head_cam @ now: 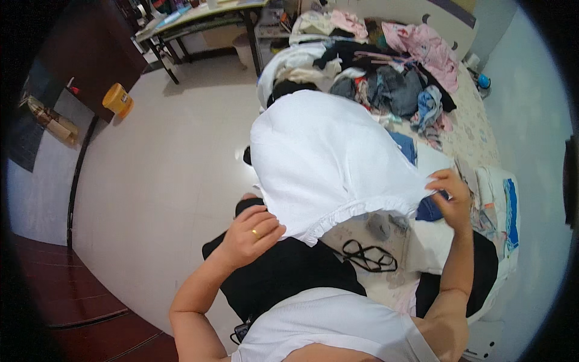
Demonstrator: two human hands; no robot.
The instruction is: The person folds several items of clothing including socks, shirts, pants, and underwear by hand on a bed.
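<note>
A white cloth garment (323, 149) with a gathered, elastic-looking edge is spread in the air before me. My left hand (253, 233), a gold ring on one finger, grips its near left corner. Its right corner is pinched in my right hand (450, 194). The gathered edge faces me and hangs between the two hands. Beneath it, a black strap (368, 257) lies on the patterned bed sheet. Partly hidden behind my right hand are folded dark blue cloth (429, 209) and a white folded piece (432, 244).
A heap of mixed clothes (393, 86) covers the far part of the bed (479, 122). Folded clothes (491, 194) are stacked at the right, by the wall. On the floor to the left stands a yellow bucket (118, 100) near a brown door (90, 50). A table (199, 18) is at the back.
</note>
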